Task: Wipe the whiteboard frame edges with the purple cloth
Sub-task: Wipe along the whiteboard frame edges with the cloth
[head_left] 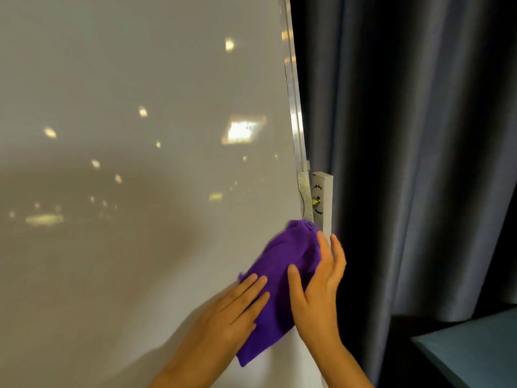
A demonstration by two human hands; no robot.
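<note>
Because the purple cloth (282,289) is only pinned flat and not gripped, the chief risk, as a judgement, is slippage: a stroke along the frame could let it slide out from under the palms and drop.

Second risk: the stand bracket (323,203) with its brass screw (316,202) sits just above the right fingertips; the cloth's upper corner, bunched there, may snag on it.

Third risk: pressing on the whiteboard (140,163) could rock or swing it on its mount.

Left hand (229,312): fingers straight and close together, laid flat on the cloth's left edge, pressing it to the board. Holds nothing.

Right hand (319,287): fingers extended and loosely spread, thumb on the cloth, fingers reaching over the frame edge (296,121) at the board's right side; whether they touch the post behind cannot be told.

Cloth location: between and under both hands, against the board's right margin.

Beyond the right hand: dark curtain (419,163).
</note>
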